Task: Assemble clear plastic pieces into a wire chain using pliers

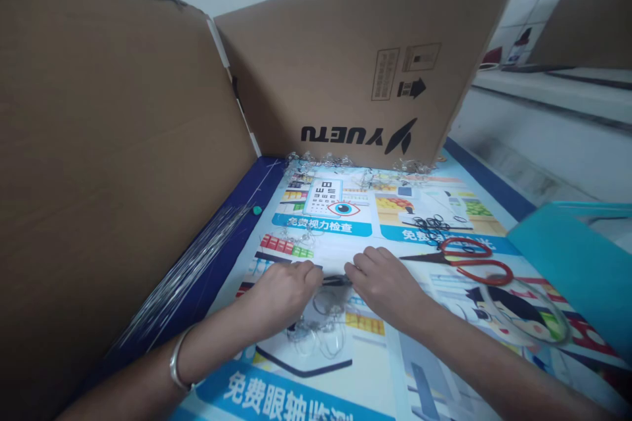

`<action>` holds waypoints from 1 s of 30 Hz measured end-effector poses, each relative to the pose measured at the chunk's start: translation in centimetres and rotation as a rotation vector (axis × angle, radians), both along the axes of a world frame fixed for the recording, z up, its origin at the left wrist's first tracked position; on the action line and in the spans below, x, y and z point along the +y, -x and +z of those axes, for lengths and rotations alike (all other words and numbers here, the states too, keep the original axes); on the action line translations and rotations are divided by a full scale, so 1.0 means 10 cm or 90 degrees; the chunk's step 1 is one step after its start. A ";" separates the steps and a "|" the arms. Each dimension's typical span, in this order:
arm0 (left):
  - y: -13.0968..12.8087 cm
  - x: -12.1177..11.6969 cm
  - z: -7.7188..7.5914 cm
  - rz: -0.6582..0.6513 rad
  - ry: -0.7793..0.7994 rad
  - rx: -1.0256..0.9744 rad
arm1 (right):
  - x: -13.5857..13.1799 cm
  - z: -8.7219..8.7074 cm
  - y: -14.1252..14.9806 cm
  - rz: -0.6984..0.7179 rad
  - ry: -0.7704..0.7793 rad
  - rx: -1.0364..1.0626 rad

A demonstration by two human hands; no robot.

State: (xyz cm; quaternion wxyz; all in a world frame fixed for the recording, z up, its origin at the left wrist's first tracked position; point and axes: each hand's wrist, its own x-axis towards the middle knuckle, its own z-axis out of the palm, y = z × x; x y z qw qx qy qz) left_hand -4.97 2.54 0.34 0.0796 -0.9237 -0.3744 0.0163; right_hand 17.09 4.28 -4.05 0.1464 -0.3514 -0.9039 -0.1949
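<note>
My left hand [289,289] and my right hand [385,283] are close together over the printed table cover, both with fingers closed. Between them stretches a short dark band [337,280], its ends hidden in my fingers; it resembles the black elastic rings [432,223] lying beyond my right hand. Just below the hands, a tangle of clear, thin wire-like loops [323,335] rests on the cover. Scissors with red handles [478,260] lie beside my right hand, blades pointing left. A metal bangle is on my left wrist.
Cardboard panels [345,79] stand along the left and back. A bundle of thin straight strands [187,263] lies along the left panel. More clear loops [326,161] line the back edge. At the right are a turquoise box [573,256] and a clear ring-shaped coil [563,329].
</note>
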 end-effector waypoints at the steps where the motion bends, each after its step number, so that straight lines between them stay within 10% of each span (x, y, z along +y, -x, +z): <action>1: -0.01 -0.01 0.01 0.002 -0.003 0.013 | 0.00 0.00 0.00 0.001 -0.001 -0.001; 30: -0.02 -0.01 -0.03 0.008 -0.035 -0.002 | -0.06 0.08 0.14 0.034 -0.011 -0.014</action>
